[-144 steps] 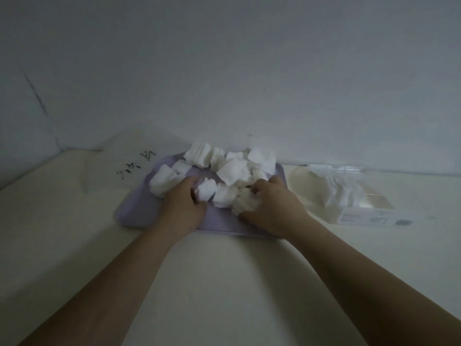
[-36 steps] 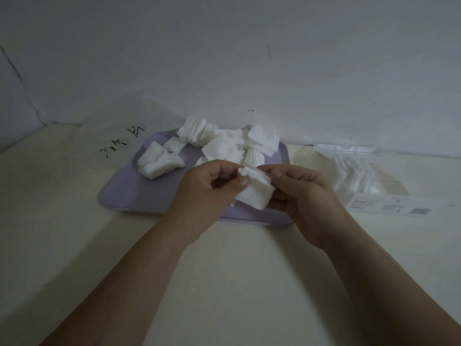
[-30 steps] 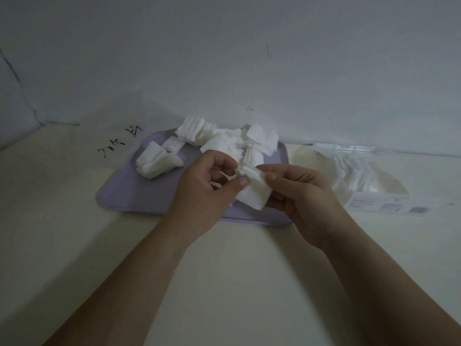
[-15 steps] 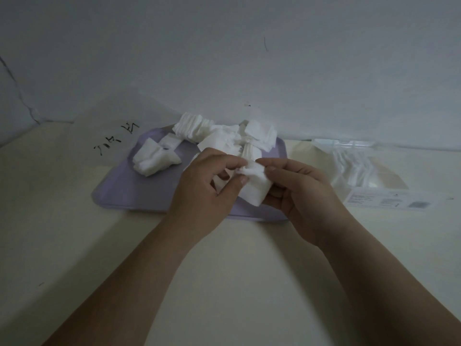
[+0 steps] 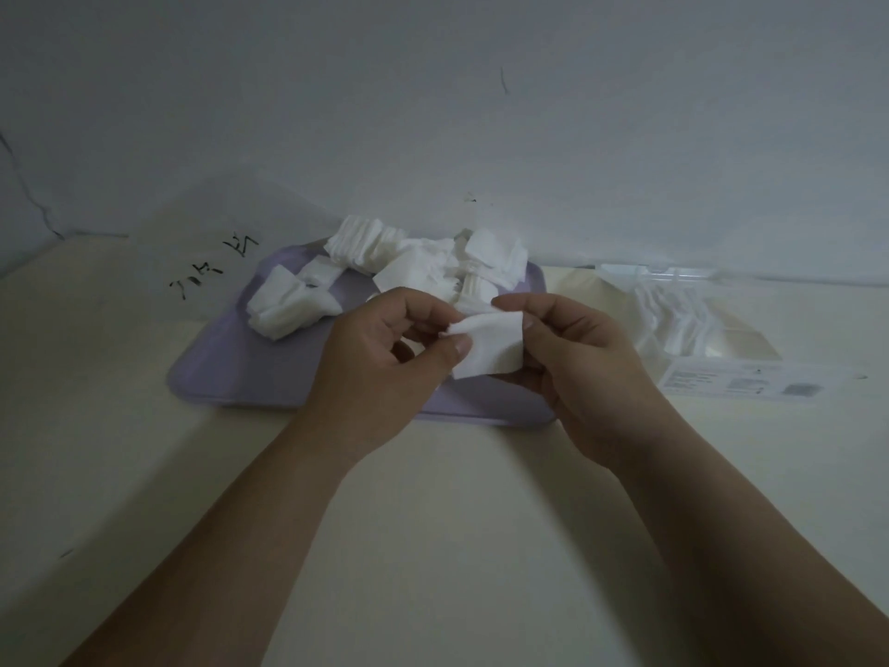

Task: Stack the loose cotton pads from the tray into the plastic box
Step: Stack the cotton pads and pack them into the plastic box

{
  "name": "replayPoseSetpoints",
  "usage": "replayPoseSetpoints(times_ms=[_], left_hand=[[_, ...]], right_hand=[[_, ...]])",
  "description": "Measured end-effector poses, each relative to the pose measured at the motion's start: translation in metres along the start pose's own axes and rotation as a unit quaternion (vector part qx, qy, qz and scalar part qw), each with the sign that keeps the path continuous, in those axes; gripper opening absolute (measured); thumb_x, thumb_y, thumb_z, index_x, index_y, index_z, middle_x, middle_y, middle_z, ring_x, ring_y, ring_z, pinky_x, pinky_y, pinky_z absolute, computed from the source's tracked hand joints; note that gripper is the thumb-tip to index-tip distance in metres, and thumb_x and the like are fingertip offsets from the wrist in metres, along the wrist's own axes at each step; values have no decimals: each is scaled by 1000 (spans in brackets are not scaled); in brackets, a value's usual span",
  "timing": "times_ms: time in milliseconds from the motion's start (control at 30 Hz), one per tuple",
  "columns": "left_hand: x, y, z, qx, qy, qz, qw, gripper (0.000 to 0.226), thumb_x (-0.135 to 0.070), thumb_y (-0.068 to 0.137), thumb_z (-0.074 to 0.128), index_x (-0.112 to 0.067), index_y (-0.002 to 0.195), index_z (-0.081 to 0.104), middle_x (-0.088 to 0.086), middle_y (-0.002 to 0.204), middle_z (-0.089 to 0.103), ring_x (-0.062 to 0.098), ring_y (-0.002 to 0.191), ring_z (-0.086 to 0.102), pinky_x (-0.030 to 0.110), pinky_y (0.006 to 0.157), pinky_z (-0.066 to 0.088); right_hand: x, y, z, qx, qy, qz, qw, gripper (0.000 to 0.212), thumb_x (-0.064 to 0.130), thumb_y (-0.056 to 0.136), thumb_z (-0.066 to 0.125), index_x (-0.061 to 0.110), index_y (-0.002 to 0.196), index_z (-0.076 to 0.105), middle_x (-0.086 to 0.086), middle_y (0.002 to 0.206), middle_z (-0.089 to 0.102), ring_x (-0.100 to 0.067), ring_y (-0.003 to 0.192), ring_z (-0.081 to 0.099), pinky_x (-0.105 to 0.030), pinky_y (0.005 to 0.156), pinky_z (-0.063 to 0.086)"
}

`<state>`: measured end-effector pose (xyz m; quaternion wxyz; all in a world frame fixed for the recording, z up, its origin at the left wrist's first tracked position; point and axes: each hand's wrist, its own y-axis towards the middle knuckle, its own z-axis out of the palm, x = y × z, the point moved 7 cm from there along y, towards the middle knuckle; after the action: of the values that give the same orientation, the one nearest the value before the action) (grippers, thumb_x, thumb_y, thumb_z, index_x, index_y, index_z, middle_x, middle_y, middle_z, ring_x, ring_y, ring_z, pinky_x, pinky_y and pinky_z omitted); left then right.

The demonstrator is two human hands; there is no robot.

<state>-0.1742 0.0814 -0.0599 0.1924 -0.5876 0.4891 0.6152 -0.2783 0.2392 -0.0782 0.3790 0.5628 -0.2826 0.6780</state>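
Note:
A lilac tray [image 5: 231, 373] lies on the cream table with several loose white cotton pads [image 5: 423, 267] heaped at its far side and a small clump [image 5: 288, 305] at its left. Above the tray's near edge my left hand [image 5: 385, 358] and my right hand [image 5: 577, 358] together pinch a small stack of square pads [image 5: 490, 344], the left at its left edge, the right at its right edge. The clear plastic box [image 5: 712, 339] stands to the right of the tray with some pads inside it and a printed label on its front.
A translucent sheet with black handwriting [image 5: 211, 272] leans against the wall behind the tray's left end. The grey wall [image 5: 481, 113] rises directly behind the tray and box. Bare table surface [image 5: 433, 522] stretches toward me.
Both hands lifted a few pads off the tray and have been squaring them up between the fingertips. The top pad now faces me flatter. The view has shifted slightly.

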Motion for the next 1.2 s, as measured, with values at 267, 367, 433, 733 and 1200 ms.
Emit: replayPoseSetpoints(times_ms=[267,367,433,733,1200], left_hand=[[8,-1,2,21,22,-29,999,20,-17,83,83,-35,89,76,-8,83,74,14,74,63,42,72,55],[9,0,0,15,25,-34,999,20,-16,84,84,-35,89,77,-6,83,74,13,73,64,38,69,56],[9,0,-1,15,32,-34,999,23,-12,86,83,-34,89,77,-5,82,74,12,71,63,33,68,56],[7,-1,-2,-7,34,-46,998,24,-15,84,85,-28,101,75,-7,87,76,15,75,68,23,65,54],[-5,-5,8,3,75,40,996,18,-8,80,88,-22,84,78,-16,79,66,7,66,59,22,63,48]], right_hand=[[3,-1,2,11,-45,-13,999,28,4,104,56,17,98,80,-33,107,72,-35,92,66,-68,100,49],[5,-2,3,17,-55,-27,998,28,6,104,57,18,98,81,-36,107,70,-38,92,67,-72,99,50],[7,-2,6,19,-58,-37,997,21,15,98,62,21,99,81,-44,108,63,-38,90,62,-76,96,47],[8,-3,4,31,-20,-9,999,25,1,103,55,9,95,78,-21,92,76,-31,84,73,-44,80,62],[-4,-9,11,23,-10,23,999,16,18,95,73,4,89,75,-19,87,70,-28,80,65,-40,72,53]])
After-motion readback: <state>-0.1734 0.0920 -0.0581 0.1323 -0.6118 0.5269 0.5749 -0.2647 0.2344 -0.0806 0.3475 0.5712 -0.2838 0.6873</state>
